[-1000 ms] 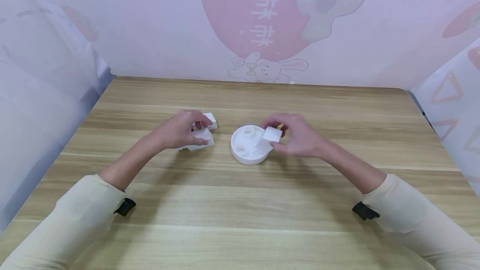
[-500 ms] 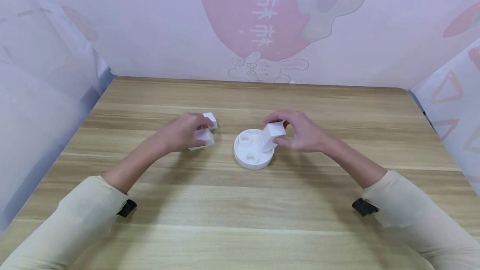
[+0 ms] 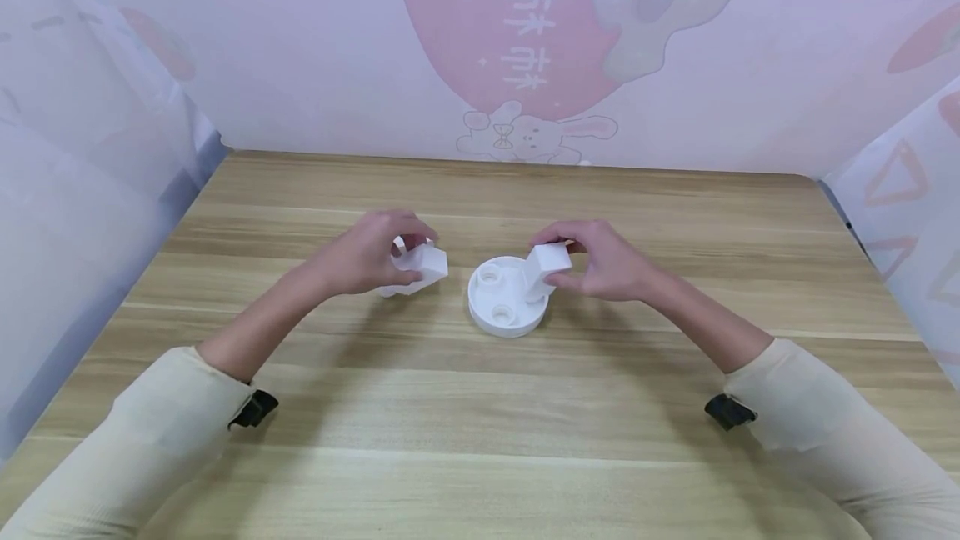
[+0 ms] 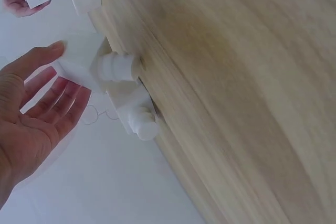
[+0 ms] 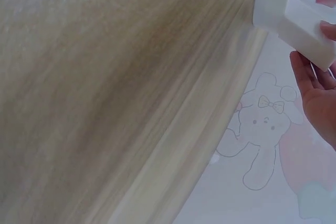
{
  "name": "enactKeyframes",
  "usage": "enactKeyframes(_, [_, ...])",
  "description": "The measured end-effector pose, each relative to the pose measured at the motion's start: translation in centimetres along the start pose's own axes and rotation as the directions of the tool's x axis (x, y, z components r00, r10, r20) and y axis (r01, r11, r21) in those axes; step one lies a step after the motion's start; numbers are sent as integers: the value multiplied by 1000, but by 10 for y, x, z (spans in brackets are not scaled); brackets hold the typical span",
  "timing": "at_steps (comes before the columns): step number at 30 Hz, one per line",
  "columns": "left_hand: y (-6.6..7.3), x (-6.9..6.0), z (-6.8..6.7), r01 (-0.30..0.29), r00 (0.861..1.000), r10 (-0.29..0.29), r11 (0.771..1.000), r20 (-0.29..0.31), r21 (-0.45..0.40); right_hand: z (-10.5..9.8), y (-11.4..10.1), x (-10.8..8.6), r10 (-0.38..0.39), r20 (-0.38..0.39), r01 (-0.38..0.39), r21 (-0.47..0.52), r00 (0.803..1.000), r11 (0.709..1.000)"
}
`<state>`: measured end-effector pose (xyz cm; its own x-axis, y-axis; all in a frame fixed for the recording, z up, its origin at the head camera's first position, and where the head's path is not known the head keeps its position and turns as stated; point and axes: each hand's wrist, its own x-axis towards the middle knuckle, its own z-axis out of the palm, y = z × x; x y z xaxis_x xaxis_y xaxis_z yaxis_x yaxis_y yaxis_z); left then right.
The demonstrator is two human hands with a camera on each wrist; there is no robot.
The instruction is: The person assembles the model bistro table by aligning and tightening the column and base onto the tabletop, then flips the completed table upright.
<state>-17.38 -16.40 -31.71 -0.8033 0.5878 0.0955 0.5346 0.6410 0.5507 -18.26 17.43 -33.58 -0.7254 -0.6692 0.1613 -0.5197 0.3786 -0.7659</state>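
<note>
A white block (image 3: 431,263) is pinched between the thumb and fingers of my left hand (image 3: 363,255). In the left wrist view a ribbed round peg (image 4: 118,67) sticks out of that block toward the table. A second white block with a peg (image 4: 128,103) lies close behind it, mostly covered by my left hand in the head view. My right hand (image 3: 609,267) grips another white block (image 3: 548,262), which stands at the right side of a round white base (image 3: 508,288). Two raised round sockets (image 3: 502,314) show on the base; the grip's lower end is hidden.
The wooden table (image 3: 480,415) carries all these parts. A pale printed wall sheet (image 3: 315,48) rises at its back edge, and more sheets (image 3: 67,190) stand at both sides.
My left hand has raised its block off the table and tilted it rightward. Under my right hand the block now stands more upright, and the base has turned and shifted slightly right.
</note>
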Motion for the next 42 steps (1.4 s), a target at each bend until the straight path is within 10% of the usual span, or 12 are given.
enactKeyframes(12, [7, 1, -2, -10, 998, -4, 975, -63, -224, 0, -1, 0, 26, 2, -26, 36, 1000, 999])
enactKeyframes(30, [33, 8, 7, -39, 997, -16, 761, -80, -648, -2, 9, 1, 8, -4, -7, 95, 1000, 995])
enactKeyframes(42, [44, 20, 28, -84, 995, 95, 764, -17, -640, -3, 8, 1, 7, -2, -6, 92, 1000, 996])
